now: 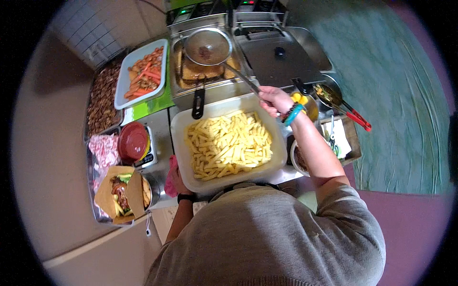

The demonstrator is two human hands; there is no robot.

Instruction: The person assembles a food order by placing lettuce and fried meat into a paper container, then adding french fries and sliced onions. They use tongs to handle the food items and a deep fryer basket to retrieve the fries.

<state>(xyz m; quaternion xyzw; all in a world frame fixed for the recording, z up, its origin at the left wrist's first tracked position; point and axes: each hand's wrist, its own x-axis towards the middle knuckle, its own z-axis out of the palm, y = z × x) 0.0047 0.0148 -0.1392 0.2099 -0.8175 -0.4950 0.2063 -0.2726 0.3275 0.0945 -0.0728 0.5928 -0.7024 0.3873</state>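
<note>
My right hand (pixel 276 101) is closed round the long handle of a round mesh strainer (pixel 208 46). Its bowl is above the open deep fryer (pixel 183 85), with dark bits showing in the mesh. A black handle (pixel 198 102) sticks out over the fryer's front edge. Below my right forearm and in front of my body stands a white tub (pixel 278 164) of cut potato fries (pixel 231 143). At the tub's left side, my left hand (pixel 177 180) is closed on a pink cloth (pixel 170 179); its fingers are partly hidden.
At left are a white tray (pixel 119 90) of sausage pieces, a browned-food pan (pixel 102 97), a red bowl (pixel 133 143) on a scale and a filled paper box (pixel 106 194). A lidded fryer (pixel 281 59), red-handled tongs (pixel 358 118) and scissors (pixel 332 133) lie right.
</note>
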